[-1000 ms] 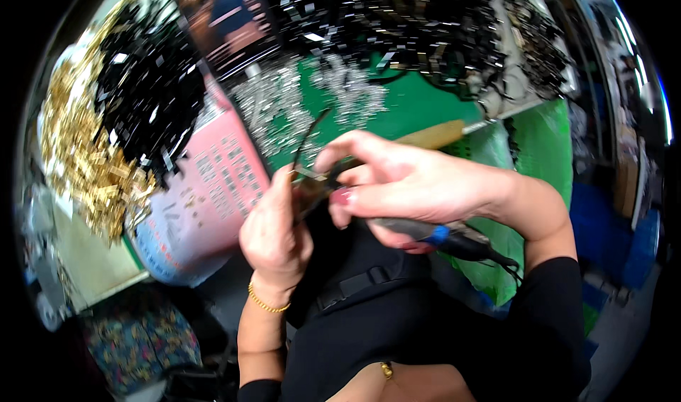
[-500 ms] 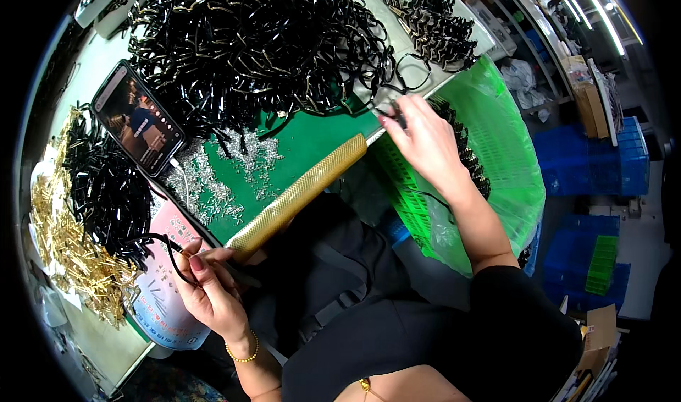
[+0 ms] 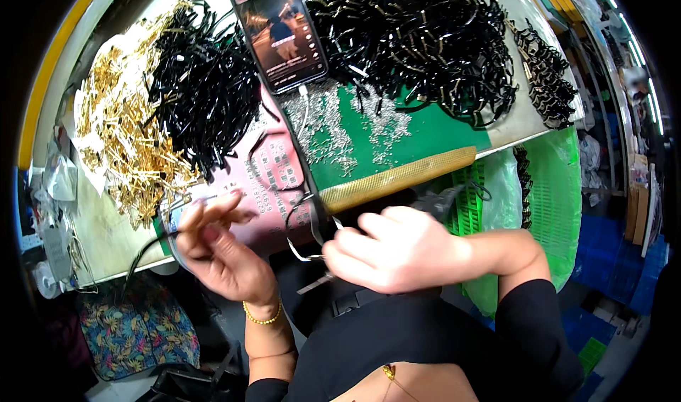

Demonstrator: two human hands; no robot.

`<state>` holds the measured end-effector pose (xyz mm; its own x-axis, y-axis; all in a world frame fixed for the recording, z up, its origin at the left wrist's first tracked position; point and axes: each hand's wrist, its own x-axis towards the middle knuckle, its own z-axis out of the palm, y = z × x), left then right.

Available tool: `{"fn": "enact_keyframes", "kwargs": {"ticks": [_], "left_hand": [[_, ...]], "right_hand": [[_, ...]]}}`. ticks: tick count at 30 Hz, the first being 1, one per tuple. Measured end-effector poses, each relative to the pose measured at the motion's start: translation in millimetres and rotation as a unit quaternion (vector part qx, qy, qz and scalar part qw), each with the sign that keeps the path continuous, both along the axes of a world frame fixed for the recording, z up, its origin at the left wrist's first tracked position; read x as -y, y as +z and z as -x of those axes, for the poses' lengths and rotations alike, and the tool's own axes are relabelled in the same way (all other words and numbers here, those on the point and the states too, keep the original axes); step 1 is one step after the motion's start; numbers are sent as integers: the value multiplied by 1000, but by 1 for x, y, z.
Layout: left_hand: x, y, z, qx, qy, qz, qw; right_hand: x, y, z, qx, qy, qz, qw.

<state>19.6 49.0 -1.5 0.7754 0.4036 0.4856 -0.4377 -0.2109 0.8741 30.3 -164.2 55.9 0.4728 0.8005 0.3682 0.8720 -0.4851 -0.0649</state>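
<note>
head view: left hand half-curled, right hand folded knuckles-up.

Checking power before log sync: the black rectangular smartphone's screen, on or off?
On. The black rectangular smartphone shows a lit, coloured image with small icons down its right side.

The large heap of slim black curved pieces looks like glossy plastic; the loose pile of thin gold strips shines like polished metal; the scattered tiny silver bits glitter like bare metal; the slim bent silvery prong looks metallic, though blurred; the flat green mat is smooth; the long yellow roll has a rough, mesh-like surface; the slatted green basket is plastic; the short-sleeved black top is matt cloth.
</note>
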Motion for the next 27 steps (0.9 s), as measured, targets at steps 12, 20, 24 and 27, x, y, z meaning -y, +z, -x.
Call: {"fn": "enact_keyframes", "kwargs": {"ticks": [12, 20, 24, 27], "left_hand": [[1, -13, -10, -128, -110, -241, 956], [18, 13, -32, -119, -260, -384, 878], [17, -1, -31, -110, -222, -311, 917], [14, -11, -27, -111, -173, -25, 978]], "right_hand": [[50, 9, -41, -226, -179, 150, 946], [58, -3, -45, -258, -170, 130, 942], [57, 0, -48, -264, -169, 146, 938], [57, -1, -48, -269, -173, 150, 936]]}}
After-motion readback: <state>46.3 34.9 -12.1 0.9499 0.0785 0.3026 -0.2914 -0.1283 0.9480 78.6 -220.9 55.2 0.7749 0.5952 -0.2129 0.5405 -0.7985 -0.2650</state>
